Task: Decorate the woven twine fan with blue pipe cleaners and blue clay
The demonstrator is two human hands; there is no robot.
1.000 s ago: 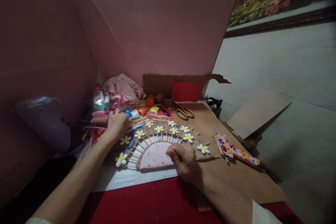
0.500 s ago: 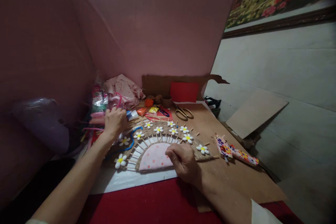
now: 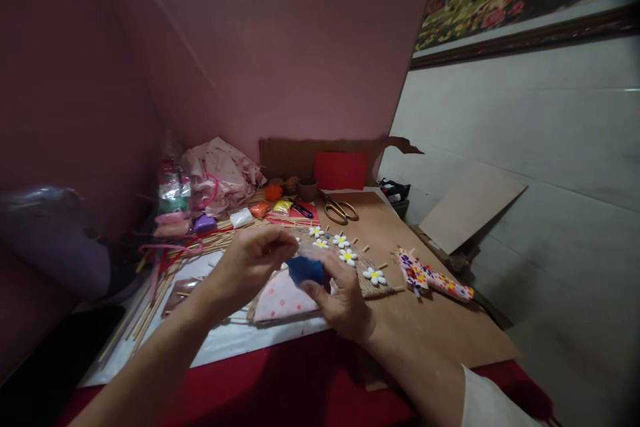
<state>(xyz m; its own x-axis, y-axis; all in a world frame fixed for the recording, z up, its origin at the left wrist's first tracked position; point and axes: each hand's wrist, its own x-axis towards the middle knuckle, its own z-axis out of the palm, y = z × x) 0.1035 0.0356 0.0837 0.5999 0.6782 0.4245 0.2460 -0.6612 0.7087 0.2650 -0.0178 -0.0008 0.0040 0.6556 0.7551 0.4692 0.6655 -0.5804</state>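
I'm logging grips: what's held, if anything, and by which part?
The right hand grips a blue packet by its right end; whether the left hand pinches it too is unclear.

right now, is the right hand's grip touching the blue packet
Touching. The head view shows the blue packet in the right hand's grip, with the thumb laid across its lower edge.

Through my head feed, I see the right hand (image 3: 345,301) gripping a blue packet (image 3: 305,271), the left hand (image 3: 250,265) pinched close by its top edge, above a flower-dotted twine arch (image 3: 381,291); scissors (image 3: 344,215) lie beyond on brown board (image 3: 425,340).
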